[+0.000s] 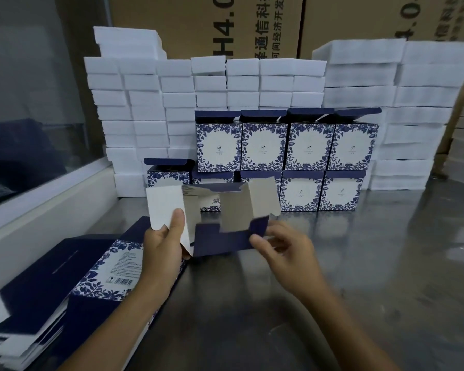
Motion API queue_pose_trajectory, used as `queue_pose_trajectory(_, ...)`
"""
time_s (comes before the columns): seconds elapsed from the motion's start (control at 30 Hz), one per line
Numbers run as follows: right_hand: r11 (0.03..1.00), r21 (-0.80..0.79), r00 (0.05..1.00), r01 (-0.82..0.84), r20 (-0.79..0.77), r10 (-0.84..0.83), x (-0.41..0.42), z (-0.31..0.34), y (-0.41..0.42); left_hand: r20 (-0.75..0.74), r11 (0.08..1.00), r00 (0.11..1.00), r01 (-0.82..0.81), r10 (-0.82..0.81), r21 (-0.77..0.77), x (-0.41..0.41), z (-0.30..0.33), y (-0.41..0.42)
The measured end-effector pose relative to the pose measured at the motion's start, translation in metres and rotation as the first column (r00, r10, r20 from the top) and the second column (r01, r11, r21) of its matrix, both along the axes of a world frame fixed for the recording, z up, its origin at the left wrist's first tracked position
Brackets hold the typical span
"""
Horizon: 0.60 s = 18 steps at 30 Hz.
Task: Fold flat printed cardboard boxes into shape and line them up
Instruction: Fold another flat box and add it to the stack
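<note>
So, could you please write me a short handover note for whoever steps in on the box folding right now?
Left hand: grips the white side flap of the half-opened box, thumb on top.
Right hand: pinches the navy flap at the box's near edge.
The box is held above the steel table, flaps still open, not yet squared.
Done: folded boxes stand in two rows against the white foam blocks, four on the upper row, lids up.
Left: finish this box, set it in line, then work through the flat blanks stacked at the left.
</note>
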State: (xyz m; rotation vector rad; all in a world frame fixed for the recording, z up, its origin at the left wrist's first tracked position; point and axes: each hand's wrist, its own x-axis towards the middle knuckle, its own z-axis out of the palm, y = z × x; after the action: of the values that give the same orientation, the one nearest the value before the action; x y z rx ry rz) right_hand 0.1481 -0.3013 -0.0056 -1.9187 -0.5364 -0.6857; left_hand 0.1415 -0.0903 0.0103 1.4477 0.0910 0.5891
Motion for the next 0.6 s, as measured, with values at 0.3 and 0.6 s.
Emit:
queue_pose_trajectory(0.3,0.94,0.229,0.963,0.254,0.027,-0.267,-0.002,0.003,0.002,0.104,0.806,0.993,-0.019,-0.053,0.592,-0.008,-0.013,-0.007)
queue_pose_trajectory(0.6,0.843,0.416,0.94,0.34,-0.146,-0.307,0.002,-0.006,0.015,-0.014,0.908,0.998,0.059,-0.059,0.416,-0.005,-0.017,-0.022)
